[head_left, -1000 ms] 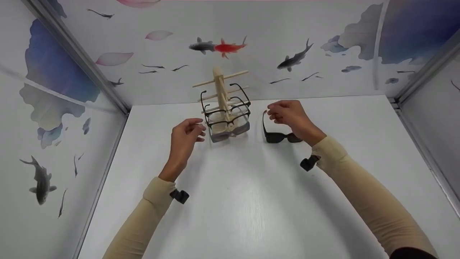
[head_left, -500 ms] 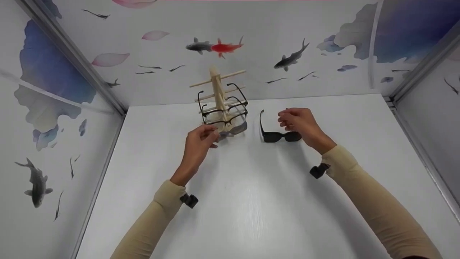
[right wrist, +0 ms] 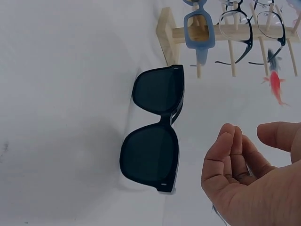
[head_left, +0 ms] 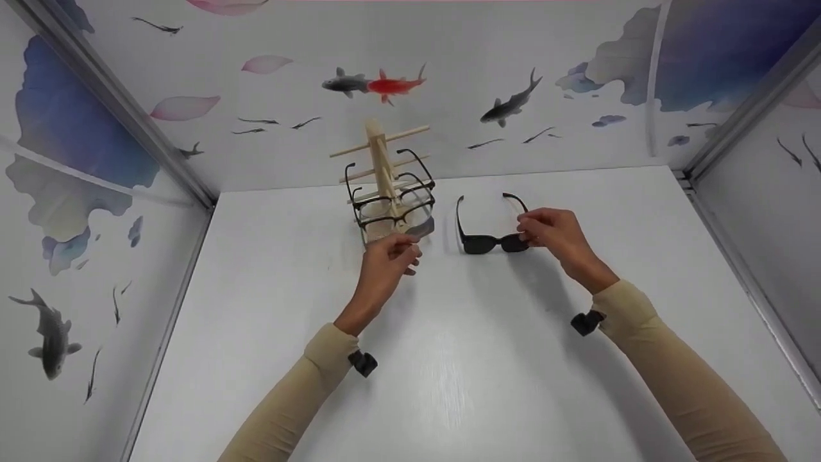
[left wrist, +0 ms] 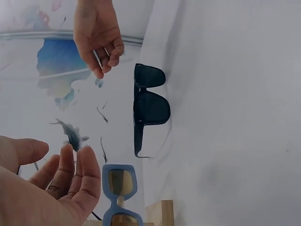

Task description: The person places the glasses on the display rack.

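Observation:
Black sunglasses (head_left: pixel 480 244) stand on the white table with their temples unfolded towards the back wall. My right hand (head_left: pixel 561 240) is at their right end, overlapping that temple in the head view. In the right wrist view its fingers (right wrist: pixel 218 162) bend loosely, the thumb is apart and nothing is between them. My left hand (head_left: pixel 385 273) hovers in front of a wooden glasses rack (head_left: pixel 378 154), its fingers (left wrist: pixel 89 176) loosely bent and holding nothing. On the rack hang two dark-rimmed pairs of glasses (head_left: pixel 377 223) and, lowest, a blue-framed pair (right wrist: pixel 201 45), partly hidden by my left hand in the head view.
The rack's upper wooden pegs (head_left: pixel 410 133) stick out to both sides. A printed back wall (head_left: pixel 449 147) rises behind the table (head_left: pixel 436 359), with side walls (head_left: pixel 64 256) at left and right joined by metal edge strips (head_left: pixel 122 83).
My left hand has moved right and nearer, from beside the rack to in front of it. My right hand has shifted right and nearer, uncovering the sunglasses' right temple. The head view has shifted slightly.

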Tool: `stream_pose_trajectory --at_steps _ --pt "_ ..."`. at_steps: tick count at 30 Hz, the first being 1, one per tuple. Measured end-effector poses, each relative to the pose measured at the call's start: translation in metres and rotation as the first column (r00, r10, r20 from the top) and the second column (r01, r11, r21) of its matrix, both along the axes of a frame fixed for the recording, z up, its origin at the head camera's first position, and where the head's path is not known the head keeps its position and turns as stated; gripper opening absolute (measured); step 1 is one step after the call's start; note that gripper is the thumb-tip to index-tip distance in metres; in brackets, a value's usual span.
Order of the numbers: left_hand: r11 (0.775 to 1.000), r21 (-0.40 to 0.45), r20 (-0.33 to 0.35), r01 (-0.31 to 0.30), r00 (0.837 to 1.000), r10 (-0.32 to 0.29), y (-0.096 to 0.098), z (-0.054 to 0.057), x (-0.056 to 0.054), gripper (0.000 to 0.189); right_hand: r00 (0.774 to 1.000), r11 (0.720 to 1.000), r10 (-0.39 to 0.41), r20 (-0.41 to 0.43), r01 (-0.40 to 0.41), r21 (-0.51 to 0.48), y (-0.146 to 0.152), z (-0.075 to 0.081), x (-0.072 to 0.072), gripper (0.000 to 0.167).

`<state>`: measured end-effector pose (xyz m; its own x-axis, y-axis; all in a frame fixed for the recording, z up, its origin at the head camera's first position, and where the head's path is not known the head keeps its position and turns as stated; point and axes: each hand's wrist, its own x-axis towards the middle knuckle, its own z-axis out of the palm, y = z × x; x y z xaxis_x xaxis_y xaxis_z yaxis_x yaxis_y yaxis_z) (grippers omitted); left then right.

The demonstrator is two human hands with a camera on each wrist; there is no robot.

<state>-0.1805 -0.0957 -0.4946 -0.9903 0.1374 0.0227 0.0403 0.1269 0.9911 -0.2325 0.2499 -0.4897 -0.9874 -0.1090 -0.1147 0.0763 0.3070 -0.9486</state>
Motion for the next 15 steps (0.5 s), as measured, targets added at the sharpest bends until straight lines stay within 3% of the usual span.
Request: stream_pose_trajectory --at_steps 9,15 --pt "0.999 -0.049 -0.022 -0.009 1.0 0.008 0.031 -0.027 -0.005 0.025 0.983 0.988 -0.157 -0.092 0.158 0.003 0.027 -0.026 0.008 0.036" --pt "0.995 -0.093 -0.069 -0.045 0.997 0.038 0.048 -0.042 -0.011 0.026 0.972 0.972 -0.227 -0.061 0.23 0.048 0.034 -0.042 0.016 0.04"
